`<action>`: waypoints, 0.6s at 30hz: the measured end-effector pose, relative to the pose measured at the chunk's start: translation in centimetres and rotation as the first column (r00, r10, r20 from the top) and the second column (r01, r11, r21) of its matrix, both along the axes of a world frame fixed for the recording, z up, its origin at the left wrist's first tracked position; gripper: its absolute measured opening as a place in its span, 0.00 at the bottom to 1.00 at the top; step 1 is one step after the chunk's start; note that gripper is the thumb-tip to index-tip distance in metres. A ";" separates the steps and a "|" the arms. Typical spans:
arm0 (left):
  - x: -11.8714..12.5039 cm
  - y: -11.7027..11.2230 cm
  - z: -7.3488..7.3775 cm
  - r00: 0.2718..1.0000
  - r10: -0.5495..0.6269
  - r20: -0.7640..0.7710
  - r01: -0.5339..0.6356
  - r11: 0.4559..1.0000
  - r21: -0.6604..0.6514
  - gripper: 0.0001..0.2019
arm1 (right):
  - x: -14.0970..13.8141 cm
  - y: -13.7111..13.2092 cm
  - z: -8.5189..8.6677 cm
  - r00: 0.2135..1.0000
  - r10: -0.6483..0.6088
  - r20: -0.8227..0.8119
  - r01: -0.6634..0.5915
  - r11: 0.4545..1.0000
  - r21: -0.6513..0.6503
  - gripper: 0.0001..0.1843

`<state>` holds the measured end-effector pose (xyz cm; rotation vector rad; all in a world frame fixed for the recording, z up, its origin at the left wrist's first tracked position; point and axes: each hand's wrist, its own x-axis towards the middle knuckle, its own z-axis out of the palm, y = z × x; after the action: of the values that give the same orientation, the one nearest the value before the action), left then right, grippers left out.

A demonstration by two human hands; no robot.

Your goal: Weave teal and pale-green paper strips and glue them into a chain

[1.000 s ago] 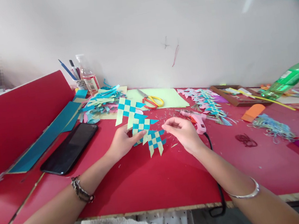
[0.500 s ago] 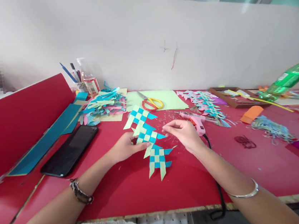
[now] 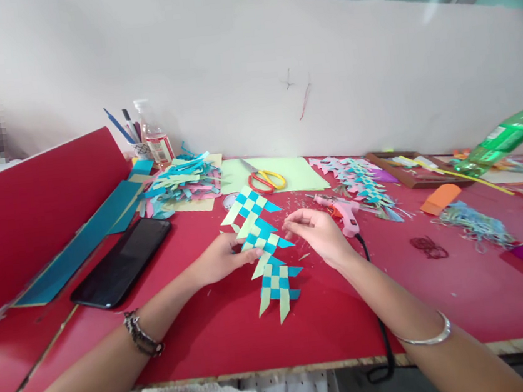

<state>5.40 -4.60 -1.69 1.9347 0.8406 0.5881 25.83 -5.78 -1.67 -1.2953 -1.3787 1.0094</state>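
My left hand (image 3: 221,258) pinches the middle of a chain of woven blue and pale green paper pieces (image 3: 263,246), which lies over the red table (image 3: 238,324) with one piece pointing away and one toward me. My right hand (image 3: 320,233) hovers just right of the chain, fingers curled in a loose pinch on something I cannot make out. A pink glue gun (image 3: 345,213) lies right behind that hand, its black cord running to the table's front edge.
A black phone (image 3: 122,262) lies at the left beside blue card strips (image 3: 82,241). Scissors (image 3: 264,179) rest on a green sheet. Piles of woven pieces (image 3: 179,183) (image 3: 358,178), a small bottle (image 3: 155,136), a pen cup, a green bottle (image 3: 505,138) and scraps crowd the back.
The woven chain has swung round and slid toward me; its near piece now lies lower on the table. My right hand has stayed close to the chain's right edge.
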 end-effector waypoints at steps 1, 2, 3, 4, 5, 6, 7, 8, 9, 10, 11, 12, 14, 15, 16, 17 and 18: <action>0.0 0.0 0.0 1.000 0.009 -0.007 -0.009 1.000 0.006 0.15 | 0.0 0.0 0.0 1.000 0.006 0.009 -0.006 1.000 0.012 0.10; 0.0 0.0 0.0 1.000 0.018 -0.016 -0.018 1.000 0.010 0.16 | 0.0 0.0 0.0 1.000 0.011 0.017 -0.012 1.000 0.027 0.10; 0.0 0.0 -0.1 0.999 0.026 -0.025 -0.026 1.000 0.011 0.17 | 0.0 -0.1 0.0 1.000 0.016 0.020 -0.017 0.999 0.043 0.11; 0.0 0.0 0.0 0.999 0.033 -0.034 -0.032 0.999 0.011 0.18 | 0.0 -0.1 0.0 1.000 0.022 0.020 -0.023 0.998 0.055 0.12; 0.0 0.0 0.0 0.999 0.035 -0.038 -0.034 0.999 0.009 0.18 | 0.0 -0.2 0.1 0.999 0.029 0.018 -0.030 0.998 0.062 0.13; 0.0 0.0 0.0 0.999 0.035 -0.038 -0.035 0.999 0.008 0.18 | -0.1 -0.2 0.1 0.999 0.039 0.015 -0.040 0.997 0.063 0.13; 0.0 0.0 0.0 0.999 0.033 -0.034 -0.033 0.999 0.007 0.18 | -0.1 -0.3 0.1 0.999 0.052 0.011 -0.053 0.997 0.062 0.14; 0.0 0.0 0.1 0.999 0.034 -0.029 -0.033 0.999 0.007 0.18 | -0.2 -0.4 0.2 0.998 0.064 0.007 -0.064 0.996 0.059 0.14; 0.0 0.0 0.1 0.999 0.034 -0.024 -0.034 0.999 0.008 0.19 | -0.3 -0.5 0.2 0.997 0.074 0.005 -0.074 0.996 0.057 0.15; 0.1 0.0 0.1 0.999 0.036 -0.020 -0.036 0.999 0.007 0.19 | -0.3 -0.5 0.3 0.997 0.081 0.005 -0.081 0.995 0.054 0.16; 0.1 0.0 0.1 0.999 0.043 -0.018 -0.043 0.999 0.008 0.19 | -0.4 -0.6 0.3 0.997 0.082 0.008 -0.082 0.995 0.053 0.17; 0.1 0.0 0.1 0.998 0.055 -0.017 -0.054 0.998 0.011 0.19 | -0.4 -0.6 0.4 0.997 0.078 0.018 -0.079 0.995 0.055 0.19; 0.1 0.0 0.1 0.995 0.103 -0.006 -0.102 0.994 0.026 0.19 | -0.3 -0.5 0.3 0.997 0.061 0.040 -0.064 0.995 0.079 0.19; 0.2 0.0 0.1 0.991 0.137 0.005 -0.137 0.990 0.032 0.19 | -0.3 -0.3 0.2 0.998 0.049 0.038 -0.052 0.994 0.095 0.18; 0.2 -0.1 0.2 0.984 0.178 0.016 -0.179 0.983 0.034 0.20 | -0.2 -0.2 0.1 0.999 0.033 0.017 -0.034 0.994 0.107 0.16; 0.2 -0.1 0.2 0.975 0.221 0.031 -0.222 0.974 0.032 0.20 | -0.1 -0.1 0.0 1.000 0.021 -0.021 -0.018 0.994 0.108 0.15; 0.3 -0.1 0.3 0.963 0.264 0.052 -0.266 0.964 0.025 0.20 | 0.0 0.1 -0.1 0.997 0.019 -0.073 -0.013 0.996 0.086 0.14</action>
<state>5.69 -4.67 -1.38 1.8411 1.0750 0.8078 25.85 -5.69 -1.79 -1.1743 -1.3632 0.9884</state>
